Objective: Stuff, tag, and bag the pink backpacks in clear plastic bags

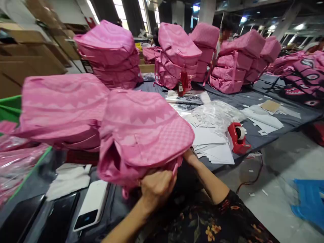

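Note:
A pink backpack [146, 128] with a zigzag and checkered pattern lies front side up at the near middle of the table. My left hand [158, 185] is closed around the backpack's near edge, knuckles up. At the backpack's right side, my right hand [189, 157] reaches in against it, and its fingers are hidden beneath the bag. Another pink backpack [63, 108] sits directly to the left, touching the first one.
Stacked pink backpacks [108, 57] stand along the back. Right of centre are white paper sheets [215, 145], a plastic bag of slips [217, 113] and a red tape dispenser [238, 140]. A white power bank [92, 204], dark phones [59, 216] and a white cloth [68, 180] lie front left.

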Demonstrator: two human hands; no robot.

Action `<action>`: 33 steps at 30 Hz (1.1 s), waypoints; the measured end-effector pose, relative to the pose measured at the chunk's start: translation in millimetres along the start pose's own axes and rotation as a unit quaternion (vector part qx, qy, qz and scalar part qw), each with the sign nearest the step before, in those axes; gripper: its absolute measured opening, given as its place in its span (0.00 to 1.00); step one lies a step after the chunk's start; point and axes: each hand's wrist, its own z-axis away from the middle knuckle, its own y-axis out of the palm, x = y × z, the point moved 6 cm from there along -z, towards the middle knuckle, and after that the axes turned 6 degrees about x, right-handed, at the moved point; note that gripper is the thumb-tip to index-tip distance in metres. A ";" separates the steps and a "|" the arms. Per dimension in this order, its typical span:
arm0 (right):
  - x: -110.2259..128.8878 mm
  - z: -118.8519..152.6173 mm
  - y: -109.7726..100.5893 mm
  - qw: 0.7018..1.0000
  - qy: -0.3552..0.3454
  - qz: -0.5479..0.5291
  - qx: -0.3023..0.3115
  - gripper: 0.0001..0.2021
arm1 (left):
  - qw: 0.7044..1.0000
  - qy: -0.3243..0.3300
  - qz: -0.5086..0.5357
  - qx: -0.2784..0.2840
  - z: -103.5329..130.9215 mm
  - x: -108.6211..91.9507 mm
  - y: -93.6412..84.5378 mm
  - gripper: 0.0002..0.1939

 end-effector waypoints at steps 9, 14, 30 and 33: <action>-27.9 41.8 -54.4 0.984 -0.070 0.113 0.119 0.28 | 0.980 0.121 0.143 0.064 71.1 -30.2 10.8 0.13; -6.0 -28.3 -140.3 0.908 0.003 0.419 0.013 0.14 | 0.990 0.077 0.002 0.118 57.7 18.3 -15.0 0.29; 1.6 -164.7 -166.7 0.807 0.071 0.587 -0.004 0.13 | 0.981 -0.172 0.024 0.083 -8.8 93.8 -46.5 0.18; 6.7 -149.3 -170.4 0.810 0.054 0.584 -0.009 0.14 | 0.956 -0.269 0.062 0.094 -58.1 112.6 -69.2 0.17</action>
